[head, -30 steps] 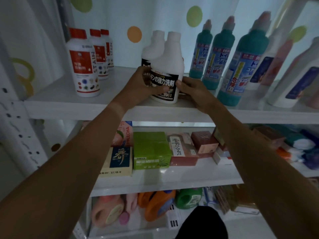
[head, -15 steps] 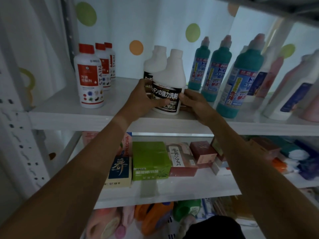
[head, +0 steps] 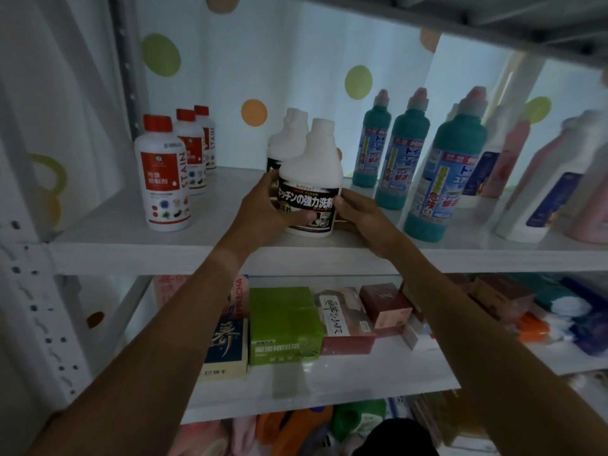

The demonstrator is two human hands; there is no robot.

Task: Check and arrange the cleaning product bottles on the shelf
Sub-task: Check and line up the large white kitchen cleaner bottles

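Both hands are clamped on the front white bottle (head: pixel 309 189): the left hand (head: pixel 263 213) wraps its grip round the left side with the thumb across the dark label, and the right hand (head: pixel 358 215) presses the right side, one fingertip showing behind the shoulder. The bottle stands upright near the front edge of the shelf (head: pixel 131 251), its label facing out. A second white bottle (head: pixel 286 139) stands just behind it, touching or nearly so; the view does not settle which.

To do this step well, I would keep the base flat on the shelf and turn or slide the bottle with even pressure from both sides, so it lines up squarely ahead of its twin without knocking it back. The red-capped bottles (head: pixel 163 179) stand well to the left of the held bottle, and the teal bottles (head: pixel 441 179) are near on its right, so the right elbow needs care.
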